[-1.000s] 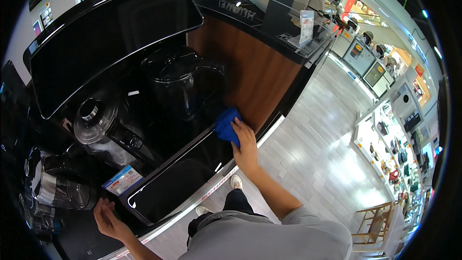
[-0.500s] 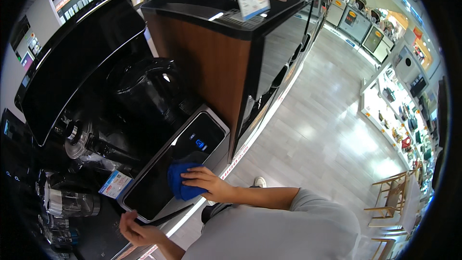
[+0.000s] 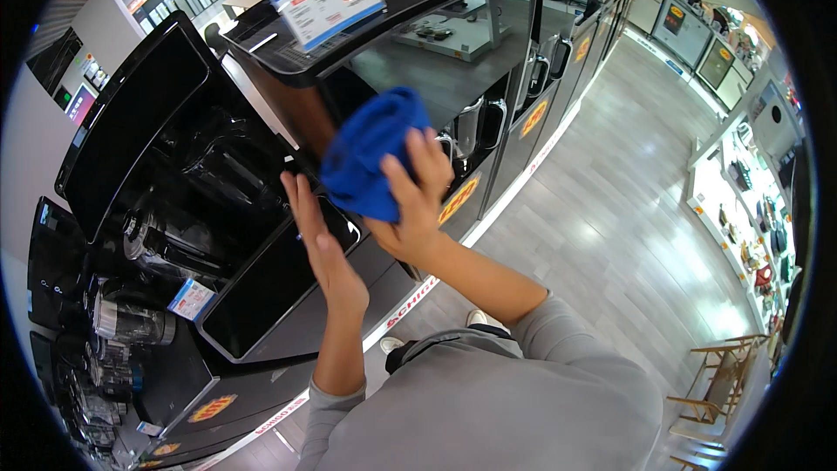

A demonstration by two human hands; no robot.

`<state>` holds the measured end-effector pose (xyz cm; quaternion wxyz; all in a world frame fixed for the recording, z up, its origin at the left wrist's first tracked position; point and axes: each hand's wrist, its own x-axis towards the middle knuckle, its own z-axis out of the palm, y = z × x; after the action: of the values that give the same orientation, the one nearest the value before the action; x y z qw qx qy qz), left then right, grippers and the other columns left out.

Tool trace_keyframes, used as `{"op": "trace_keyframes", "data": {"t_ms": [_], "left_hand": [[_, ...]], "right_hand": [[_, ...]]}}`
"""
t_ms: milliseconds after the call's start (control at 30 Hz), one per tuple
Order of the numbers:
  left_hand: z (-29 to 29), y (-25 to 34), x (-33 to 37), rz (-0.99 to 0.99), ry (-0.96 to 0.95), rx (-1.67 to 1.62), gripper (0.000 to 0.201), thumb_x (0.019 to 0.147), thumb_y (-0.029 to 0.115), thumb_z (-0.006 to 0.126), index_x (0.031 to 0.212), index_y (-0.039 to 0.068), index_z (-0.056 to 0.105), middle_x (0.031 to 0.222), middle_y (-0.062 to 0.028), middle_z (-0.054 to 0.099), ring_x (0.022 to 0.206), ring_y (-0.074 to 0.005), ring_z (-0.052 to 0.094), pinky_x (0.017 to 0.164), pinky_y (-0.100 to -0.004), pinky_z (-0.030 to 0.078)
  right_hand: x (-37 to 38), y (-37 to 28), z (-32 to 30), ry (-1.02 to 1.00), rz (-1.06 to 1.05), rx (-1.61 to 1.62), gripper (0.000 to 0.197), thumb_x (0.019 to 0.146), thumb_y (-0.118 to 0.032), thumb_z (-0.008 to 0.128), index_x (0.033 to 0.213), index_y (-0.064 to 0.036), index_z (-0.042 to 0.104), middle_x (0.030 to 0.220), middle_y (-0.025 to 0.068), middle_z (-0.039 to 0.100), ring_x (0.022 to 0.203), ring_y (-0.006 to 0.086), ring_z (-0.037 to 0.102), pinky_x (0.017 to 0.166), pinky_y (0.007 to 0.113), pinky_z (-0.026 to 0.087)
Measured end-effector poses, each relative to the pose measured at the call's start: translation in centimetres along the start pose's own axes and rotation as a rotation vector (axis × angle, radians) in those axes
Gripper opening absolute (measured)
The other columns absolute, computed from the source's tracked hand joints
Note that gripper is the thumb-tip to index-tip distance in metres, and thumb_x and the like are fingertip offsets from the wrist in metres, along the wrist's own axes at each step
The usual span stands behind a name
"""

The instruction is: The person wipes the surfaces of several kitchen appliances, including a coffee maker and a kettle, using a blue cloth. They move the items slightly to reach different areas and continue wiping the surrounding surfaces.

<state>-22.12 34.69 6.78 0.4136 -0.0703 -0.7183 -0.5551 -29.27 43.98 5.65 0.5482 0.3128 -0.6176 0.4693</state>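
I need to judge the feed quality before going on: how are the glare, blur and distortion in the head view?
Head view: strong fisheye bending, so the counter edge and floor lines curve toward the dark rim; bright ceiling light reflects off the glossy black display panel and the grey floor; the blue cloth and right hand are slightly soft, the left hand is sharper; shelves at the far right are overexposed.
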Motion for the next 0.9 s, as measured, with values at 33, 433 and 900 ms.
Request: {"op": "trace_keyframes", "data": {"t_ms": [33,433,900], "left_hand": [[1.3,-0.5,0.5,-0.030,-0.020,-0.090,0.072,0.098,0.055,0.028,0.150,0.006,0.018,0.156,-0.0152,0.016,0.144,-0.0288,0.017,0.117,-0.0440,0.012],[8.1,-1.0,1.5,-0.168,0.067,-0.026,0.072,0.101,0.050,0.029,0.152,0.011,-0.004,0.159,-0.0111,-0.007,0.146,-0.0259,-0.004,0.117,-0.0397,0.003],[11.0,-1.3,2.0,-0.073,0.189,0.210,0.103,0.076,0.003,0.062,0.151,0.006,-0.008,0.157,-0.0184,-0.007,0.146,-0.0337,-0.002,0.116,-0.0431,0.003]], "right_hand": [[0.5,0.5,0.3,-0.117,0.030,-0.003,0.057,0.076,-0.023,0.069,0.129,-0.0101,0.055,0.144,0.0200,0.040,0.134,0.0400,0.033,0.105,0.051,0.023],[2.9,11.6,-1.8,-0.217,0.038,0.041,0.080,0.060,-0.007,0.073,0.136,-0.0123,0.049,0.148,0.0160,0.035,0.138,0.0375,0.029,0.110,0.052,0.019],[11.3,30.4,-6.8,0.308,0.374,-0.078,0.049,0.090,-0.006,0.055,0.137,0.0007,0.042,0.146,0.0225,0.036,0.135,0.0373,0.035,0.111,0.041,0.026]]}}
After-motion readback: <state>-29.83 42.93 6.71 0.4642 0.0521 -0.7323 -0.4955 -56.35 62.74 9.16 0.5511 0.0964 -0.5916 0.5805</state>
